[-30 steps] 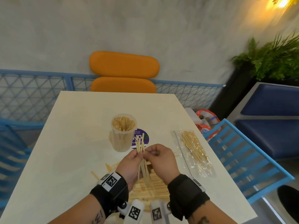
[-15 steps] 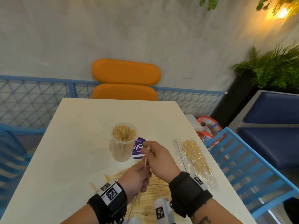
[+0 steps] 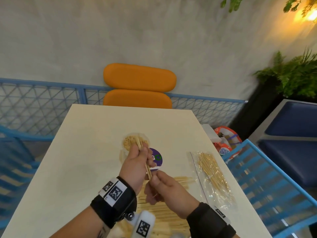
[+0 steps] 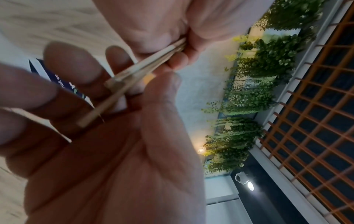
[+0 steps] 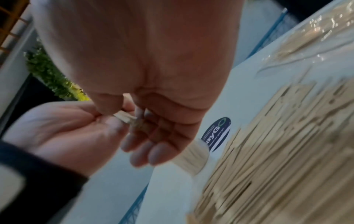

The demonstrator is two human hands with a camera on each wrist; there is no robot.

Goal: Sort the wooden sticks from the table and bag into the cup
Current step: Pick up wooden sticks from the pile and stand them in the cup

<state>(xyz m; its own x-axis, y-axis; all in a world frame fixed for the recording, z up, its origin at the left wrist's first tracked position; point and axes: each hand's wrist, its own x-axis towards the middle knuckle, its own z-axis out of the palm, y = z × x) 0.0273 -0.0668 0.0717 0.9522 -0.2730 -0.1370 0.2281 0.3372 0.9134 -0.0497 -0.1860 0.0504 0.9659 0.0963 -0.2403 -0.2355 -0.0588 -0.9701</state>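
So the left hand (image 3: pixel 135 162) has a small bunch of wooden sticks (image 3: pixel 143 156) pinched between thumb and fingers, top ends angled up and away from the palm, right over the mouth of the clear plastic cup (image 3: pixel 135 142) just beyond the knuckles. The right hand (image 3: pixel 164 188) sits just behind it, thumb and fingertips touching the lower ends of the same bunch (the left wrist view shows both hands on it, though it's blurry, so I can't count the sticks).

The cup is already packed pretty full, so I'd say the trick here is getting the ends even first, then tipping the bunch closer to upright before letting go. Aim for whatever gap is left in the cup rather than the middle of the pack, or the tips will just land on top of the others and splay out. Let the right hand guide from below while the left loosens gradually.

Plenty left to do: a big loose pile of sticks (image 3: pixel 164 213) lies under both wrists, and the zip bag (image 3: pixel 212 176) out past the right hand still has a bundle inside.
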